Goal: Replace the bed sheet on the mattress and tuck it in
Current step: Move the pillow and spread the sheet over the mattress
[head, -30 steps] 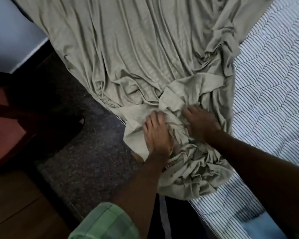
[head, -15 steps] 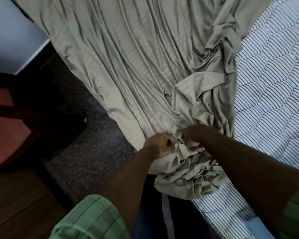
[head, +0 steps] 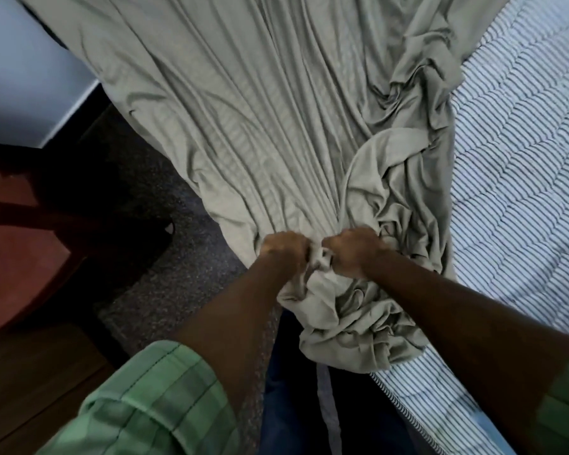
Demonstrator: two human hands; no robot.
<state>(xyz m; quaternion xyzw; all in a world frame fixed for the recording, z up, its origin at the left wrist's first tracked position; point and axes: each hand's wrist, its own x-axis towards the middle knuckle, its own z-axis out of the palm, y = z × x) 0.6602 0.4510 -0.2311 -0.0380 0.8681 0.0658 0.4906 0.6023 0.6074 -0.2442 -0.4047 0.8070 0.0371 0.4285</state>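
I have both fists bunched into the near edge of the bed sheet, my left hand and my right hand almost knuckle to knuckle, each with its fingers curled tight round a gather of the grey-green cloth. I hold them close together because I judge this to be the corner of the sheet, and a corner has to be gripped from both sides before it can be drawn over the mattress. The long folds run straight from my fists up the bed — that tells me the cloth is under tension along that line. The sheet covers only the left part of the bed; on the right the striped mattress is bare, and a rumpled ridge of cloth lies along the border between them. Below my hands the slack hangs in a crumpled heap over the near edge, just beside my legs. That heap is loose because I hold the cloth above it, not at its very hem. To my left, the dark carpet and a reddish chair stand near the bed's side. I judge the work is early: nothing is tucked yet, and the corner must go over the mattress first — then the right half wants spreading.
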